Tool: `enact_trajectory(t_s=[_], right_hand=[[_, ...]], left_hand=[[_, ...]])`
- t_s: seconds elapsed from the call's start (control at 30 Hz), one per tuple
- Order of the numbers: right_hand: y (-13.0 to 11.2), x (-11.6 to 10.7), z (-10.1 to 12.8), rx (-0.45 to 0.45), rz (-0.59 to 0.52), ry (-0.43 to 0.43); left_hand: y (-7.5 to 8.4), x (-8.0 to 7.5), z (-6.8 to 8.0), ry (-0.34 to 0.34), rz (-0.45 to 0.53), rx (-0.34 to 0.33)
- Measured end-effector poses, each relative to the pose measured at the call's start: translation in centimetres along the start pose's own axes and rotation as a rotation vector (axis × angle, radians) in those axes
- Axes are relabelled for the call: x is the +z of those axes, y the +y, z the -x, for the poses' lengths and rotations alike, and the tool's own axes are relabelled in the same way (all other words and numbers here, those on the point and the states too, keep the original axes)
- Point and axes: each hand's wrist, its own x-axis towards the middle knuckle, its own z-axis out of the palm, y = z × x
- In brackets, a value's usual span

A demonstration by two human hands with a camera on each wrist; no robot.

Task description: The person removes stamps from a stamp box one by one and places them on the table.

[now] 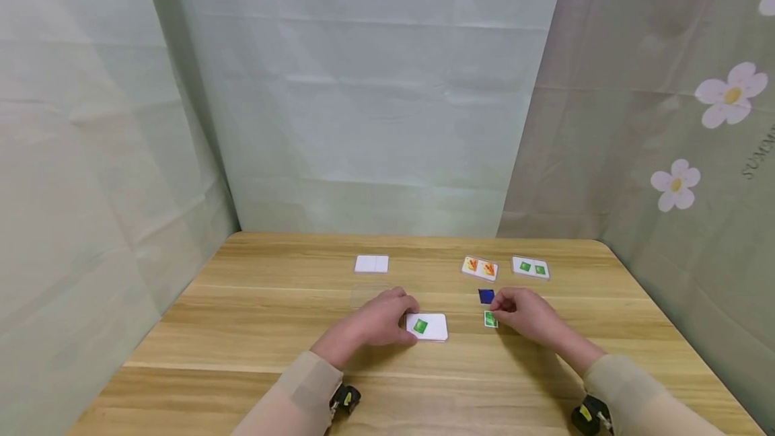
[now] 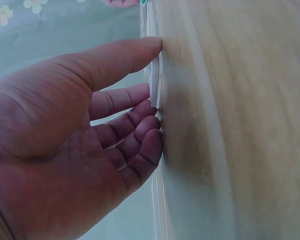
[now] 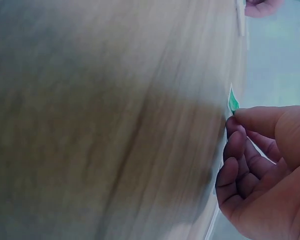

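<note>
My left hand (image 1: 384,318) holds a white card (image 1: 437,330) by its left end, thumb at the near edge and fingers at the far side. A green square (image 1: 420,325) shows on the card's left half. In the left wrist view, the card (image 2: 154,82) is seen edge-on, flat on the table, and looks layered. My right hand (image 1: 529,315) pinches a small green picture square with a white border (image 1: 488,321) between thumb and forefinger. That square (image 3: 233,102) stands tilted in the right wrist view. Just beyond the right fingertips lies a dark blue square (image 1: 486,296).
Along the back of the wooden table (image 1: 290,328) lie a blank white two-part card (image 1: 371,264), a card with two orange pictures (image 1: 480,268) and one with two green squares (image 1: 530,267). A faint transparent sheet (image 1: 362,296) lies behind the left hand. Hanging cloth (image 1: 363,120) encloses the table.
</note>
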Motion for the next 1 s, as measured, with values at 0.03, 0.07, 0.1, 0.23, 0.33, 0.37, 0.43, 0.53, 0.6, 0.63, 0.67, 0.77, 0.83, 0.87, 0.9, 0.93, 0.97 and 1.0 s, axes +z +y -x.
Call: enact_trajectory(t_s=[0.03, 0.07, 0.1, 0.23, 0.33, 0.37, 0.43, 0.53, 0.6, 0.63, 0.67, 0.77, 0.83, 0.87, 0.9, 0.93, 0.97, 1.0], right_hand=[[-0.01, 0.04, -0.03, 0.001, 0.006, 0.001], [-0.02, 0.08, -0.03, 0.003, 0.014, 0.002], [-0.05, 0.11, -0.03, 0.004, 0.023, 0.003], [-0.05, 0.23, -0.08, -0.005, 0.052, 0.010], [0.00, 0.32, -0.11, -0.017, 0.077, 0.012], [0.00, 0.35, -0.12, -0.019, 0.087, 0.011], [-0.03, 0.41, -0.14, -0.023, 0.113, 0.008], [-0.09, 0.47, -0.23, -0.026, 0.150, 0.006], [-0.15, 0.49, -0.28, -0.033, 0.168, 0.007], [-0.18, 0.49, -0.29, -0.037, 0.172, 0.008], [-0.20, 0.49, -0.32, -0.041, 0.175, 0.010], [-0.26, 0.49, -0.33, -0.046, 0.181, 0.009], [-0.29, 0.47, -0.34, -0.047, 0.180, 0.008], [-0.30, 0.46, -0.34, -0.047, 0.180, 0.008], [-0.30, 0.46, -0.33, -0.047, 0.179, 0.008], [-0.29, 0.46, -0.34, -0.046, 0.177, 0.009], [-0.28, 0.45, -0.34, -0.047, 0.174, 0.010], [-0.26, 0.45, -0.34, -0.049, 0.172, 0.011]], left_hand=[[-0.01, -0.01, 0.01, -0.001, 0.001, 0.000], [-0.02, 0.01, 0.00, -0.002, 0.001, -0.003], [0.00, 0.01, 0.00, -0.004, 0.001, -0.006], [0.08, 0.00, 0.01, -0.008, 0.007, -0.022], [0.12, 0.01, 0.02, -0.010, 0.010, -0.032], [0.11, 0.03, 0.03, -0.011, 0.010, -0.033], [0.11, 0.04, 0.03, -0.010, 0.009, -0.033], [0.11, 0.03, 0.05, -0.007, 0.004, -0.030], [0.10, -0.02, 0.05, -0.004, 0.002, -0.025], [0.10, -0.05, 0.03, -0.003, 0.001, -0.023], [0.10, -0.07, 0.02, -0.002, 0.001, -0.021], [0.05, -0.09, -0.03, -0.002, 0.003, -0.016], [-0.02, -0.08, -0.06, -0.004, 0.004, -0.014], [-0.05, -0.08, -0.07, -0.005, 0.004, -0.015], [-0.06, -0.08, -0.07, -0.006, 0.004, -0.014], [-0.09, -0.07, -0.08, -0.007, 0.003, -0.015], [-0.11, -0.07, -0.07, -0.006, 0.002, -0.012], [-0.10, -0.07, -0.04, -0.007, 0.003, -0.012]])
